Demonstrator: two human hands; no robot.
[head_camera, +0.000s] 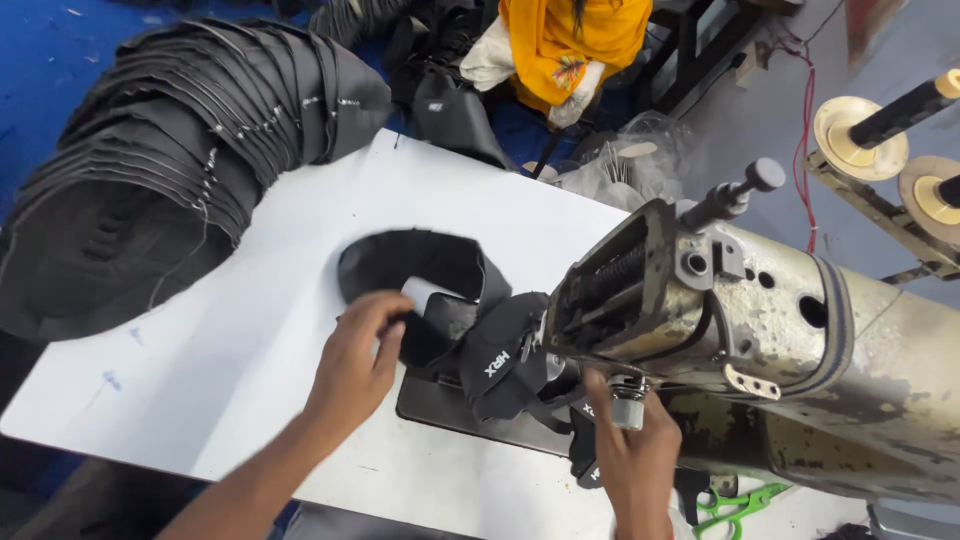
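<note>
A curved black shoe-upper piece (420, 270) lies on the white table (250, 330) and runs under the head of a worn sewing machine (760, 330). My left hand (355, 360) presses on the piece's near edge, its fingers curled over the black material. My right hand (630, 450) is under the machine head, holding the black piece close to the needle area; its fingertips are partly hidden by the machine. A black tongue part with a small white mark (495, 365) sits between my two hands.
A tall fanned stack of black upper pieces (170, 160) rests at the table's far left. Green-handled scissors (740, 505) lie at the near right. Thread stands (880, 130) rise behind the machine. A person in orange clothing (565, 45) is at the far side.
</note>
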